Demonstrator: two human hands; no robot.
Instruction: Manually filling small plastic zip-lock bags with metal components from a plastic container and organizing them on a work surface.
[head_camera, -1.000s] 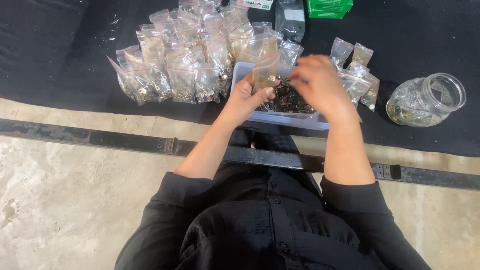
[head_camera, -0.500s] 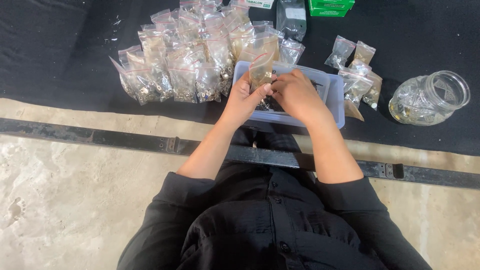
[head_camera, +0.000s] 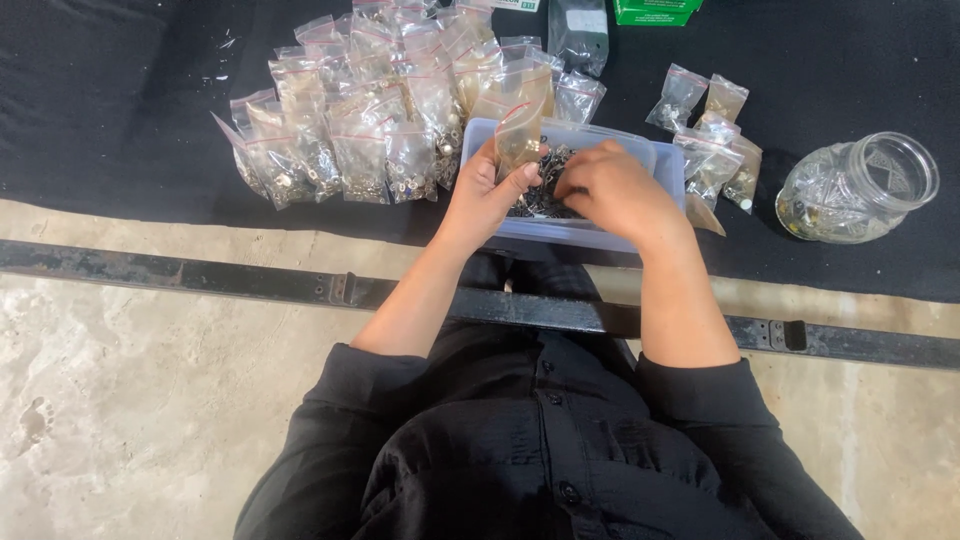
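My left hand (head_camera: 487, 195) holds a small clear zip bag (head_camera: 520, 135) upright over the near left corner of a pale plastic tray (head_camera: 590, 232). The tray holds a heap of small dark metal parts (head_camera: 548, 178). My right hand (head_camera: 615, 190) reaches down into that heap with curled fingers; what the fingertips pinch is hidden. Both forearms come up from my black sleeves at the bottom of the view.
A pile of several filled zip bags (head_camera: 370, 120) lies on the black cloth (head_camera: 120, 90) left of the tray. A few more bags (head_camera: 715, 135) lie to its right, beside a clear glass jar (head_camera: 860, 190) on its side. A metal bar (head_camera: 250, 285) crosses below.
My right hand has dropped from above the tray's right side down into the parts at its middle. My left hand keeps the bag in nearly the same place.
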